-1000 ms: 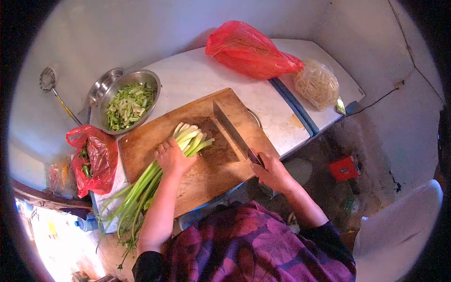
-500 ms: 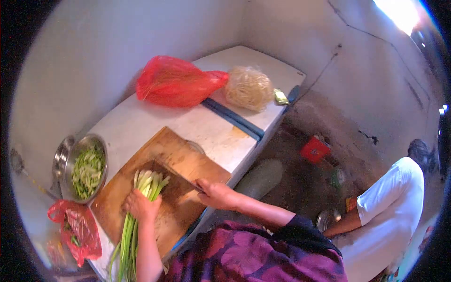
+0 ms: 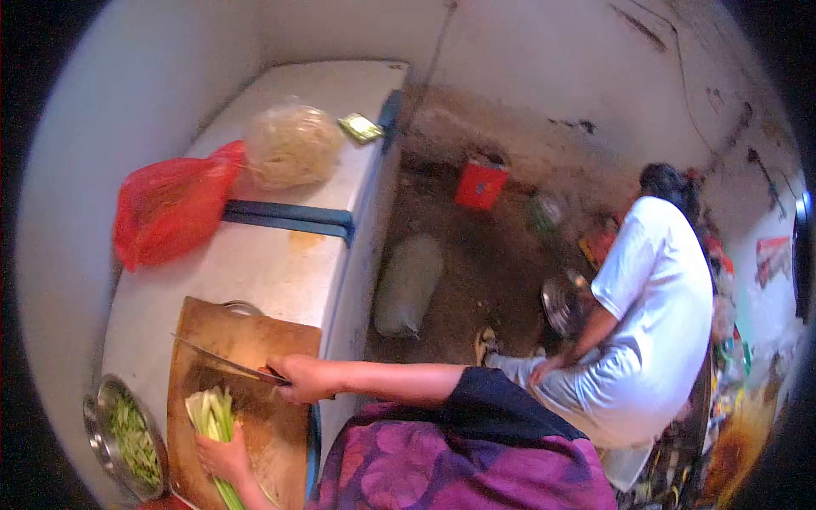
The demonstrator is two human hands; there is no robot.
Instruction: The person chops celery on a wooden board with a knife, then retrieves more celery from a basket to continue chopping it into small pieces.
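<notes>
My left hand (image 3: 224, 455) is wrapped round a bundle of green stalks (image 3: 210, 411) on the wooden cutting board (image 3: 286, 427). The pale cut ends stick out beyond my fingers. In my right hand (image 3: 301, 377) is the handle of a knife (image 3: 223, 360); its long blade points left over the board, a little beyond the stalk ends and apart from them. A metal bowl (image 3: 102, 414) of chopped green pieces (image 3: 132, 435) stands left of the board.
On the white top (image 3: 170, 293) lie a red plastic bag (image 3: 174, 208), a clear bag of pale strands (image 3: 291, 146) and a small green packet (image 3: 360, 128). A person in white (image 3: 650, 314) sits low at the right, near a metal basin (image 3: 559, 308). A red box (image 3: 482, 184) stands on the floor.
The view has swung to the right, so the board and bags appear further left and more of the seated person shows. My hands still hold the stalks and the knife.
</notes>
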